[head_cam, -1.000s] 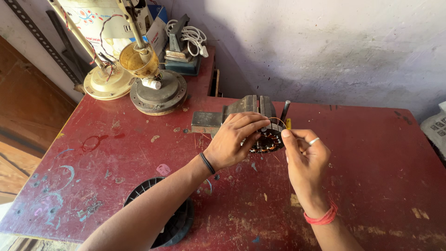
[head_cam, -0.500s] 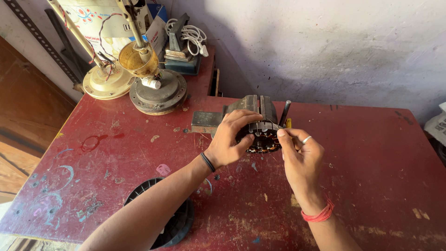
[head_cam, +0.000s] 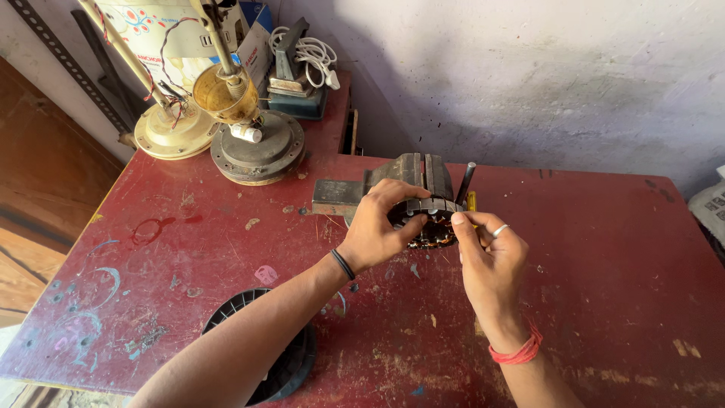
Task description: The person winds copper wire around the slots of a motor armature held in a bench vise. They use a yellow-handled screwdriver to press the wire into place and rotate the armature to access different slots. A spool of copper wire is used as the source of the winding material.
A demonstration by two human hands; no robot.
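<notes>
Gripping one round motor stator [head_cam: 429, 227] at table [head_cam: 589, 302] centre: left hand [head_cam: 377, 230] curling over its 9 o'clock edge, fingers clenched on the rim. Right hand [head_cam: 489, 261] pinching at the 3 o'clock edge, fingertips closed on something too small to tell. Sitting behind at 12 o'clock, one grey bench vise [head_cam: 393, 181]. Standing at 10 o'clock, two fan bases [head_cam: 257, 147]. Lying at 7 o'clock, one black spool [head_cam: 291, 363].

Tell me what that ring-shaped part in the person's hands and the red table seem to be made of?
The ring-shaped part looks like dull grey metal, ribbed around its rim, with coppery wire windings inside. The left hand grips it; the right hand touches its edge. The red table looks like painted wood or board, probably: the paint is scuffed and chipped, showing paler patches.
</notes>
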